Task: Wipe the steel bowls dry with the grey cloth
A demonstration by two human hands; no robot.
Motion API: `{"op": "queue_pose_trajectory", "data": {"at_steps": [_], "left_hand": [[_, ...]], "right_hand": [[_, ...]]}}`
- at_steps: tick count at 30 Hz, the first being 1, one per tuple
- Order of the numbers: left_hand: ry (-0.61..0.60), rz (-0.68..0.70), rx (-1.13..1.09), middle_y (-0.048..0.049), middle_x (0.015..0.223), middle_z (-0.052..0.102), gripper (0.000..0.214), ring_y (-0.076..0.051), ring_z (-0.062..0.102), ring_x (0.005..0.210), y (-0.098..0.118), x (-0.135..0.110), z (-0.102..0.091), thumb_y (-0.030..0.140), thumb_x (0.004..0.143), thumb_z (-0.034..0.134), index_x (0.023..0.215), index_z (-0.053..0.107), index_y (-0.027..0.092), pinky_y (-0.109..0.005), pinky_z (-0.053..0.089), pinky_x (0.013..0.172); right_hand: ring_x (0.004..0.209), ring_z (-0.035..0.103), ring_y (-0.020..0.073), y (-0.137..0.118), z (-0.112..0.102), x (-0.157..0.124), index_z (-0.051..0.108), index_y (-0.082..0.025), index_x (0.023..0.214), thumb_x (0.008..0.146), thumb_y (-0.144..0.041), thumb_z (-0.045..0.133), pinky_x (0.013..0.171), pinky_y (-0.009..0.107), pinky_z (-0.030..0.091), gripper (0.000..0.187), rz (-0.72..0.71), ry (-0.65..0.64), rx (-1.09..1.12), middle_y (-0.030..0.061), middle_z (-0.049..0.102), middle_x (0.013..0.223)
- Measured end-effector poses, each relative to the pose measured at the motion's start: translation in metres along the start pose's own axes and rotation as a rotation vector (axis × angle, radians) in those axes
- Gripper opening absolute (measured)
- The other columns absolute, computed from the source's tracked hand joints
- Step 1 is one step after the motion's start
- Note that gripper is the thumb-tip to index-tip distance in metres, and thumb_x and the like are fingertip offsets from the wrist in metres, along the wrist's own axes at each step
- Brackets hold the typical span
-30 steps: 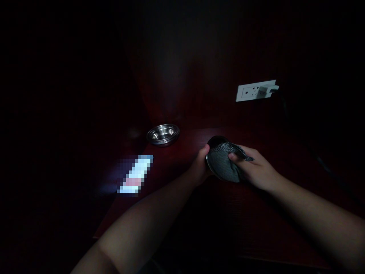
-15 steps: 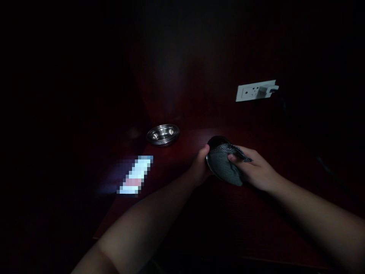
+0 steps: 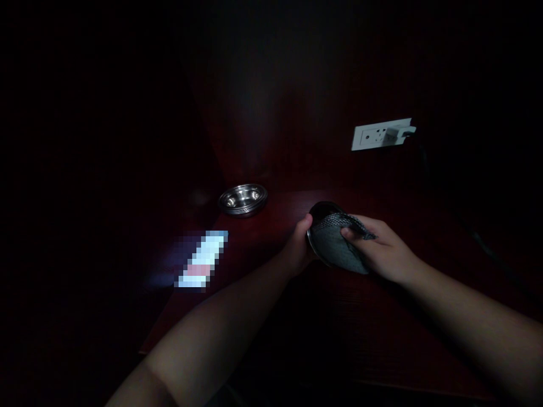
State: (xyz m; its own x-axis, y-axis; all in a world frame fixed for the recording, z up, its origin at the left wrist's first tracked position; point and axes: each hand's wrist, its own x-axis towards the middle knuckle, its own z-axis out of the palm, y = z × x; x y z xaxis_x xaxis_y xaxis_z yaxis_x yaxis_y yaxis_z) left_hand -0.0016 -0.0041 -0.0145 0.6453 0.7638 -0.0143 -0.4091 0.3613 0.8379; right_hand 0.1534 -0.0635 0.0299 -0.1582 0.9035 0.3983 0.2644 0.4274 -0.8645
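My left hand (image 3: pixel 300 243) grips the edge of a round metal bowl (image 3: pixel 321 210), its thumb over the rim. The bowl is tilted and mostly covered, and its inside looks dark. A grey cloth (image 3: pixel 337 249) with a black-and-white checked border lies across it. My right hand (image 3: pixel 388 246) is closed on this cloth from the right, the thumb pressing it against the bowl. The fingers of both hands behind the bowl are hidden.
Shiny steel bowls (image 3: pixel 243 200) stand nested at the back left of the dark red table (image 3: pixel 284 217). A lit, pixelated screen (image 3: pixel 203 260) lies nearer on the left. A white wall socket (image 3: pixel 382 134) with a plug is at the right, and the surroundings are very dark.
The cloth's lower edge has shifted slightly to the right over the bowl, along with a small movement of my right hand. My left hand stays almost in place.
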Motion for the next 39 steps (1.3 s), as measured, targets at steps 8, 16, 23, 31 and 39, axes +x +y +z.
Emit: {"op": "queue_pose_trajectory", "data": {"at_steps": [8, 16, 23, 31, 39], "left_hand": [[-0.039, 0.045, -0.050, -0.0158, 0.119, 0.067, 0.067, -0.036, 0.056, 0.117, -0.002, 0.000, 0.000, 0.066, 0.083, 0.042, 0.121, 0.062, 0.014, -0.050, 0.039, 0.099], [-0.004, -0.005, -0.070, -0.0146, 0.107, 0.070, 0.065, -0.034, 0.058, 0.113, 0.001, 0.001, -0.001, 0.067, 0.081, 0.041, 0.106, 0.067, 0.012, -0.046, 0.042, 0.095], [-0.004, -0.028, -0.085, -0.0140, 0.103, 0.072, 0.065, -0.033, 0.061, 0.108, 0.004, 0.000, 0.002, 0.065, 0.084, 0.037, 0.106, 0.067, 0.012, -0.046, 0.044, 0.093], [0.009, -0.048, -0.085, -0.0145, 0.097, 0.072, 0.065, -0.032, 0.064, 0.102, 0.005, -0.002, 0.001, 0.062, 0.086, 0.035, 0.109, 0.067, 0.011, -0.043, 0.047, 0.087], [0.023, -0.040, -0.065, -0.0141, 0.097, 0.072, 0.065, -0.033, 0.063, 0.103, 0.002, 0.001, -0.002, 0.065, 0.083, 0.040, 0.106, 0.068, 0.011, -0.044, 0.045, 0.090]], "right_hand": [[0.082, 0.063, 0.0244, 0.001, -0.019, 0.005, 0.064, -0.019, 0.102, 0.081, -0.018, 0.052, 0.074, 0.039, 0.052, 0.024, -0.233, 0.324, -0.429, 0.0071, 0.068, 0.093], [0.139, 0.039, 0.0251, 0.013, -0.001, -0.007, 0.061, -0.018, 0.119, 0.083, -0.006, 0.040, 0.114, 0.049, 0.034, 0.043, -0.283, -0.343, -0.525, 0.0113, 0.048, 0.146], [0.143, 0.028, 0.0274, 0.009, -0.001, -0.006, 0.061, -0.015, 0.117, 0.084, -0.005, 0.042, 0.116, 0.051, 0.028, 0.040, -0.251, -0.373, -0.531, 0.0141, 0.042, 0.150], [0.142, 0.032, 0.0255, 0.011, -0.001, -0.007, 0.048, -0.014, 0.138, 0.079, -0.004, 0.049, 0.116, 0.048, 0.030, 0.060, -0.283, -0.359, -0.606, 0.0135, 0.037, 0.153], [0.138, 0.041, 0.0262, 0.011, -0.001, -0.006, 0.037, -0.015, 0.146, 0.077, -0.007, 0.053, 0.114, 0.048, 0.035, 0.071, -0.334, -0.303, -0.624, 0.0134, 0.043, 0.149]]}}
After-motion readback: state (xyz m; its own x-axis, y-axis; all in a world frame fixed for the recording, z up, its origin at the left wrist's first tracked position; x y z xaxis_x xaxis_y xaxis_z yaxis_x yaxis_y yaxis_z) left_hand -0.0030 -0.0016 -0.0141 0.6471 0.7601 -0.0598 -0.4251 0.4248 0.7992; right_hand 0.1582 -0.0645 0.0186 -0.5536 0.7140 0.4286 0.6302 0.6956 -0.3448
